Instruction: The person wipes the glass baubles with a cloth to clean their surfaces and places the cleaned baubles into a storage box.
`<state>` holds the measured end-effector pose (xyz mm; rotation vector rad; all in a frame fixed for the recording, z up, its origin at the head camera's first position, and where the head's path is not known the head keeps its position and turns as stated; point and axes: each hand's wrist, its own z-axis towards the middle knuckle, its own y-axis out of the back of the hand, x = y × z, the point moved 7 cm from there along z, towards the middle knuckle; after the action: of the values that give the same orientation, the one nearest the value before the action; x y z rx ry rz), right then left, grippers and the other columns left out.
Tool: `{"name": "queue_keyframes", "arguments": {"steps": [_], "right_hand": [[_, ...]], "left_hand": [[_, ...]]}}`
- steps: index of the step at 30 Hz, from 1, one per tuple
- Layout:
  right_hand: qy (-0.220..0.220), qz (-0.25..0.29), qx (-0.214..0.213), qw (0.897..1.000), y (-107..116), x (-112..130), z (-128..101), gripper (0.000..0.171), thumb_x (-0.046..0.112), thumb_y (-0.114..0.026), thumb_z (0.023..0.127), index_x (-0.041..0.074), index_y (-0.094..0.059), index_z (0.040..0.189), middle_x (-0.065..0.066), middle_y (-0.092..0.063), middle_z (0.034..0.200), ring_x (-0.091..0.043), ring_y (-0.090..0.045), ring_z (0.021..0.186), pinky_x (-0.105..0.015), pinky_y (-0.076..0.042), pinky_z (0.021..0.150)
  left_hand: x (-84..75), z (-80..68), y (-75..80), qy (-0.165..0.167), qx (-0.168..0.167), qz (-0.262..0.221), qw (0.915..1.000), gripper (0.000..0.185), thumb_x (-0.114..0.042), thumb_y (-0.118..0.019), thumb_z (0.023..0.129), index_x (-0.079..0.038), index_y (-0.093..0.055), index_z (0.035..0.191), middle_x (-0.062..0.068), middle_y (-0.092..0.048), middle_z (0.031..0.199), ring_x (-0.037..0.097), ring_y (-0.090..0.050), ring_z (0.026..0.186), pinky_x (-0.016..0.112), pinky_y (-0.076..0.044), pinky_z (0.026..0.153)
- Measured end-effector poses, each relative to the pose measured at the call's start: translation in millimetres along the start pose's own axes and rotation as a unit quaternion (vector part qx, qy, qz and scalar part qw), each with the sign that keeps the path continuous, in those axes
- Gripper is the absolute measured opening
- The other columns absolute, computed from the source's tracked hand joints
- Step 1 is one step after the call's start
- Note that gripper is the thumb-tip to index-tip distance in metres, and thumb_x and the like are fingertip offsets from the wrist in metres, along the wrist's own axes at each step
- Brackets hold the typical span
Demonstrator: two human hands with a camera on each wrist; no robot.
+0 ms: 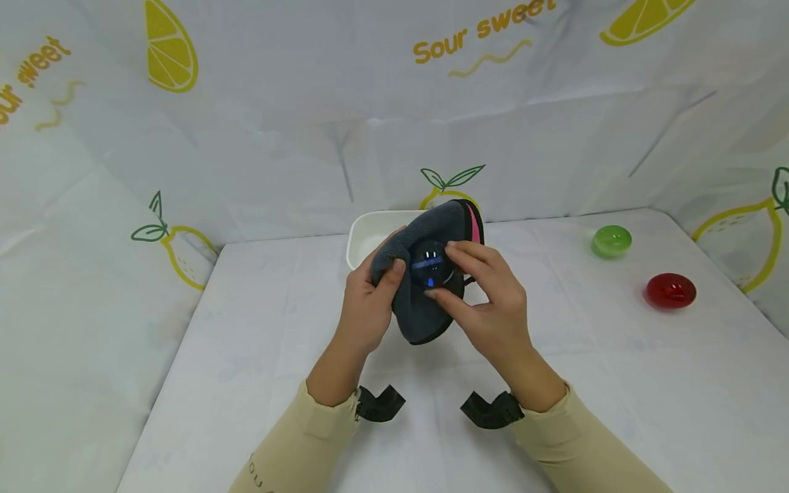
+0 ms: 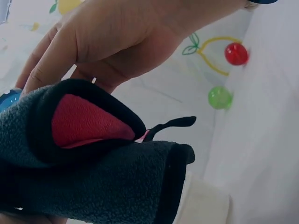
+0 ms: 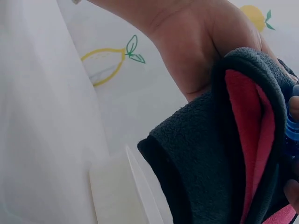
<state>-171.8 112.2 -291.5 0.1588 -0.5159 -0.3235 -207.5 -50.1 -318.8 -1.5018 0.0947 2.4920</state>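
Bowl (image 1: 431, 263) in cloth (image 1: 425, 308), pinched between fingers (image 1: 459, 253).

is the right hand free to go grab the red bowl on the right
Probably not yet. The right hand is pinching the dark blue bowl against the grey cloth that the left hand holds. The table between it and the red bowl lies open, though.

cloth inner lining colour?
Red-pink, on the dark grey cloth with black edging; clearest in the left wrist view.
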Motion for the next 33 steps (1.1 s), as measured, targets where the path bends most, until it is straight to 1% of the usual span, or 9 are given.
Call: {"name": "queue_keyframes", "arguments": {"steps": [2, 7, 14, 20, 21, 23, 28, 30, 33], "right_hand": [[-0.007, 0.014, 0.006, 1.000, -0.5, -0.4, 0.0, 0.052, 0.032, -0.077, 0.085, -0.003, -0.067, 0.122, -0.019, -0.064, 0.126, -0.021, -0.062, 0.114, -0.018, -0.050, 0.090], [-0.030, 0.055, 0.023, 0.998, -4.0, -3.1, -2.5, 0.057, 0.035, -0.074, 0.085, -0.003, -0.064, 0.126, -0.017, -0.061, 0.134, -0.022, -0.057, 0.127, -0.026, -0.047, 0.103], [-0.003, 0.043, 0.015, 0.999, -2.8, -0.5, -1.3, 0.051, 0.032, -0.075, 0.086, -0.004, -0.066, 0.122, -0.020, -0.062, 0.131, -0.024, -0.059, 0.124, -0.029, -0.047, 0.104], [0.020, 0.020, -0.001, 1.000, -1.5, 3.1, -0.2, 0.043, 0.028, -0.075, 0.087, -0.003, -0.070, 0.116, -0.022, -0.063, 0.128, -0.025, -0.060, 0.122, -0.030, -0.049, 0.102], [0.022, 0.013, -0.002, 1.000, -1.5, 3.3, -0.4, 0.042, 0.027, -0.076, 0.087, -0.003, -0.070, 0.116, -0.021, -0.063, 0.128, -0.025, -0.060, 0.121, -0.029, -0.049, 0.102], [0.025, -0.001, -0.005, 1.000, -1.4, 4.0, -0.9, 0.042, 0.016, -0.081, 0.082, -0.002, -0.069, 0.117, -0.020, -0.063, 0.128, -0.025, -0.061, 0.120, -0.029, -0.049, 0.102], [0.029, -0.012, -0.010, 0.999, -0.3, 5.4, -0.9, 0.062, -0.013, -0.083, 0.065, -0.007, -0.062, 0.123, -0.020, -0.063, 0.128, -0.024, -0.060, 0.120, -0.029, -0.048, 0.102], [0.029, -0.005, -0.014, 0.999, 0.5, 5.5, -0.7, 0.064, -0.015, -0.082, 0.064, -0.008, -0.058, 0.124, -0.019, -0.063, 0.128, -0.023, -0.059, 0.119, -0.028, -0.049, 0.101], [0.031, 0.000, -0.017, 0.999, 1.5, 5.8, -0.7, 0.060, -0.011, -0.081, 0.069, -0.008, -0.056, 0.124, -0.018, -0.063, 0.128, -0.024, -0.058, 0.117, -0.024, -0.049, 0.095]], "left_hand": [[0.2, 0.1, -0.6, 0.001, 0.000, -0.011, 0.9999, 0.064, -0.046, -0.054, 0.097, -0.006, -0.046, 0.146, 0.012, -0.053, 0.144, 0.023, -0.051, 0.132, 0.036, -0.046, 0.106], [-0.3, -0.7, -0.4, -0.003, -0.005, 0.003, 1.0000, 0.065, -0.048, -0.054, 0.096, -0.006, -0.048, 0.145, 0.011, -0.053, 0.144, 0.021, -0.051, 0.132, 0.034, -0.046, 0.106], [-1.3, -1.1, -4.6, -0.015, 0.004, 0.005, 0.9999, 0.060, -0.042, -0.055, 0.097, -0.007, -0.047, 0.145, 0.011, -0.053, 0.144, 0.022, -0.052, 0.131, 0.036, -0.046, 0.107], [-2.9, -2.1, -6.8, -0.021, 0.003, 0.036, 0.9991, 0.056, -0.042, -0.055, 0.098, -0.012, -0.050, 0.145, 0.005, -0.055, 0.143, 0.019, -0.056, 0.127, 0.036, -0.049, 0.103], [-3.6, -2.2, -7.2, -0.024, 0.003, 0.042, 0.9988, 0.056, -0.042, -0.055, 0.098, -0.012, -0.050, 0.145, 0.005, -0.055, 0.143, 0.019, -0.056, 0.127, 0.037, -0.049, 0.103], [-4.8, -2.5, -8.2, -0.029, 0.002, 0.052, 0.9982, 0.057, -0.043, -0.055, 0.097, -0.012, -0.050, 0.145, 0.005, -0.055, 0.143, 0.018, -0.056, 0.128, 0.037, -0.048, 0.103], [-6.0, -2.8, -9.7, -0.030, -0.001, 0.069, 0.9971, 0.053, -0.038, -0.056, 0.098, -0.013, -0.050, 0.145, 0.003, -0.056, 0.143, 0.017, -0.054, 0.130, 0.036, -0.046, 0.106], [-6.0, -2.7, -9.8, -0.028, -0.002, 0.074, 0.9968, 0.052, -0.037, -0.056, 0.098, -0.014, -0.051, 0.144, 0.002, -0.056, 0.143, 0.016, -0.054, 0.130, 0.036, -0.046, 0.106], [-6.4, -2.6, -9.6, -0.025, -0.004, 0.080, 0.9965, 0.052, -0.038, -0.056, 0.098, -0.014, -0.051, 0.144, 0.002, -0.056, 0.143, 0.016, -0.053, 0.130, 0.036, -0.046, 0.106]]}}
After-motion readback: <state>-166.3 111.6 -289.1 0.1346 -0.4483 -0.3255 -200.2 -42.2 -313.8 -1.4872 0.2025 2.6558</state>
